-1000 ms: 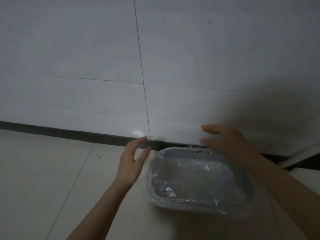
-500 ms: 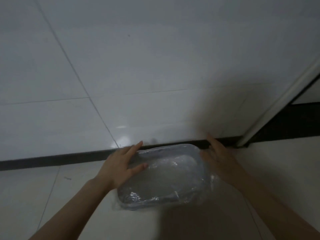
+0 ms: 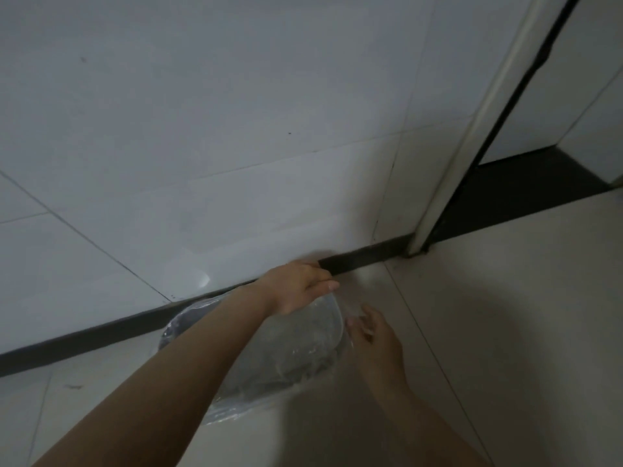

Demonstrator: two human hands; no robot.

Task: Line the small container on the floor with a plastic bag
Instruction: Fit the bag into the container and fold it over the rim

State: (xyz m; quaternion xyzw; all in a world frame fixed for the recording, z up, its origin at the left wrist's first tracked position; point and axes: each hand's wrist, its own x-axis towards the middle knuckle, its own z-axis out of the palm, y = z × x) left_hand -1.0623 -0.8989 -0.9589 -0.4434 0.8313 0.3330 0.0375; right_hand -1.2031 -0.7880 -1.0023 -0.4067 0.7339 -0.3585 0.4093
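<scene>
A small grey container (image 3: 296,345) sits on the floor against the dark skirting, wrapped in a clear plastic bag (image 3: 236,407) that spills over its rim. My left hand (image 3: 296,286) reaches across the container and grips the bag at the far right corner of the rim, fingers curled. My right hand (image 3: 374,335) is beside the container's right end, fingers spread and touching the loose plastic there. My left forearm hides much of the container's middle.
A white tiled wall (image 3: 236,146) rises right behind the container, with a dark skirting strip (image 3: 364,257) along its foot. A white door frame (image 3: 472,136) and dark threshold (image 3: 526,187) stand to the right. Beige floor tiles (image 3: 505,332) spread right and front.
The view has swung left and tilted. My left hand has crossed over from the container's left side to its far right corner and closed on the bag. The right hand stays at the right end.
</scene>
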